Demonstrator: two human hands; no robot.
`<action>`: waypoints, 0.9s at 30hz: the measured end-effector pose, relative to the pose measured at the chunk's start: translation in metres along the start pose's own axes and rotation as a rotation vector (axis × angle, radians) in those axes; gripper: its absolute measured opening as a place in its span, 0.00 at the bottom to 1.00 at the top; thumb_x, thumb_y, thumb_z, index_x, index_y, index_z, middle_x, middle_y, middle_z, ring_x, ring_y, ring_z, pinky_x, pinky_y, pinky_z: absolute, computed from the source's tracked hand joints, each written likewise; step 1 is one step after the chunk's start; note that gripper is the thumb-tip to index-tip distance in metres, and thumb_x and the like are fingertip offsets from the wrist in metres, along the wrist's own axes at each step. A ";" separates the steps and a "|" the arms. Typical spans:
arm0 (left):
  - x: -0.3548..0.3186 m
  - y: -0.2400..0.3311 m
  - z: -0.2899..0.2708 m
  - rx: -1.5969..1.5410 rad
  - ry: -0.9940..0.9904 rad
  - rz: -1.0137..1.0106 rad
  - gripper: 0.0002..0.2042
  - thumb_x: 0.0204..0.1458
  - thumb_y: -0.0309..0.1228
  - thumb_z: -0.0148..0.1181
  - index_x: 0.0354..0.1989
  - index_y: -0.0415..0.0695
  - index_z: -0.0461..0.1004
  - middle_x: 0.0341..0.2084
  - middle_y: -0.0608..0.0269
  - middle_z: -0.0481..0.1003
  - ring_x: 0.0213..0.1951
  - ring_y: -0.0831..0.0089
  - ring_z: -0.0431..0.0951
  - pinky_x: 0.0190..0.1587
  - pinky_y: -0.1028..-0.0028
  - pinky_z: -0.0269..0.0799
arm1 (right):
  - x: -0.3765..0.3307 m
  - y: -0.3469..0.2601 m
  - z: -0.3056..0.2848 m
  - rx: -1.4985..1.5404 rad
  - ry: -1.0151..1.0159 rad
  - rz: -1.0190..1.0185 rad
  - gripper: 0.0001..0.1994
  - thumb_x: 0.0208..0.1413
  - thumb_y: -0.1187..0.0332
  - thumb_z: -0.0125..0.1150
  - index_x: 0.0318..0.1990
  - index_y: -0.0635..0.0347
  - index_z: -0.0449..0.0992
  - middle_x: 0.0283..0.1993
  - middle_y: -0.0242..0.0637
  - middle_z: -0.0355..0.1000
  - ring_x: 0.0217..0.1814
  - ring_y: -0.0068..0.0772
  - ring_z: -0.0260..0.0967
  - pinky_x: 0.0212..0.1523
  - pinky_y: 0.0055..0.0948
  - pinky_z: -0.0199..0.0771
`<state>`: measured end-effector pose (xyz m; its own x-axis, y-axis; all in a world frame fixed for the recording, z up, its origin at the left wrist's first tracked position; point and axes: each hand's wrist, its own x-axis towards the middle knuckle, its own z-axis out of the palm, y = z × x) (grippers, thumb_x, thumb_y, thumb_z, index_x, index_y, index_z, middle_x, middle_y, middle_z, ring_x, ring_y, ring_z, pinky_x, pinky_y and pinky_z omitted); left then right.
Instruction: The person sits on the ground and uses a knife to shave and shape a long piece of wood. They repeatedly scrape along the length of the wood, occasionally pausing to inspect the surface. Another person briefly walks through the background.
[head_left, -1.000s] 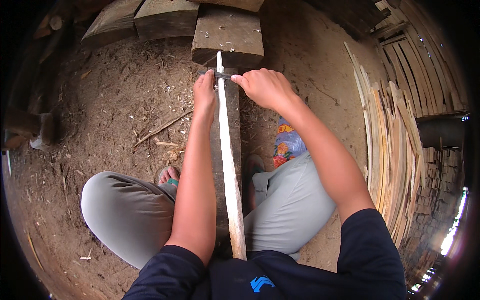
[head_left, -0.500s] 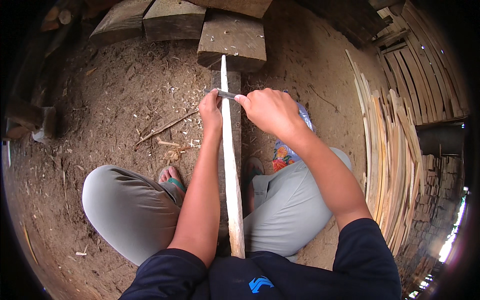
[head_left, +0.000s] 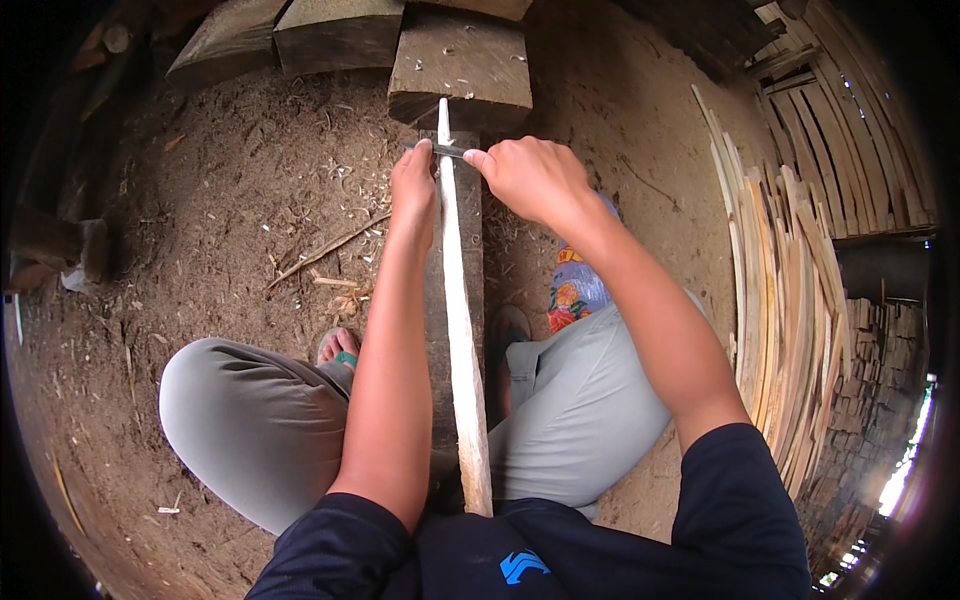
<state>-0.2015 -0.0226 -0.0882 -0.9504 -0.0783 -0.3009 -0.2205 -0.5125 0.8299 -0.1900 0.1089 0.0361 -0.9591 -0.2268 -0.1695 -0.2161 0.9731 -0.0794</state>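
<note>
A long pale wooden stick (head_left: 459, 320) runs from my belly out to a thick wood block (head_left: 460, 62), its narrow tip against the block's near edge. Across the stick, close to that tip, lies a knife (head_left: 449, 150) with a dark narrow blade. My right hand (head_left: 535, 178) is closed round the knife's handle end, thumb along it; the handle itself is mostly hidden. Left of the stick, my left hand (head_left: 413, 182) pinches the other end of the blade. A small curl of wood shows at the blade.
Beneath the stick is a dark plank (head_left: 465, 210). More squared timbers (head_left: 338, 38) lie at the far left. On the right are piled long wood strips (head_left: 790, 300). Shavings and a thin twig (head_left: 330, 252) lie on the dirt floor. A flowered bag (head_left: 577, 285) sits by my right leg.
Both hands and the knife have moved farther from me along the stick, toward its narrow tip. The stick stays in nearly the same place, and both hands keep their grip.
</note>
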 end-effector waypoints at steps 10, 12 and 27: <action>-0.014 -0.024 -0.005 -0.131 0.132 0.186 0.15 0.60 0.33 0.49 0.20 0.42 0.67 0.19 0.74 0.62 0.25 0.83 0.59 0.30 0.77 0.55 | -0.015 -0.008 -0.016 0.038 -0.172 0.026 0.29 0.64 0.45 0.39 0.28 0.62 0.77 0.33 0.54 0.75 0.41 0.59 0.72 0.44 0.51 0.71; -0.022 -0.025 0.001 -0.175 0.170 0.199 0.15 0.59 0.33 0.49 0.19 0.43 0.66 0.18 0.75 0.61 0.24 0.83 0.58 0.29 0.77 0.54 | -0.025 -0.012 -0.017 0.023 -0.179 0.053 0.28 0.64 0.46 0.40 0.29 0.61 0.78 0.34 0.53 0.76 0.41 0.59 0.72 0.44 0.51 0.71; -0.016 -0.019 -0.004 -0.159 0.110 0.025 0.13 0.60 0.37 0.48 0.26 0.43 0.69 0.22 0.72 0.64 0.28 0.80 0.62 0.33 0.75 0.58 | -0.026 -0.029 -0.013 -0.051 -0.018 0.039 0.25 0.61 0.49 0.47 0.31 0.63 0.82 0.31 0.52 0.77 0.35 0.54 0.77 0.36 0.46 0.77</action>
<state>-0.1816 -0.0154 -0.1012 -0.9235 -0.1818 -0.3378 -0.1510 -0.6372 0.7558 -0.1609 0.0871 0.0553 -0.9635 -0.1890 -0.1896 -0.1882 0.9819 -0.0227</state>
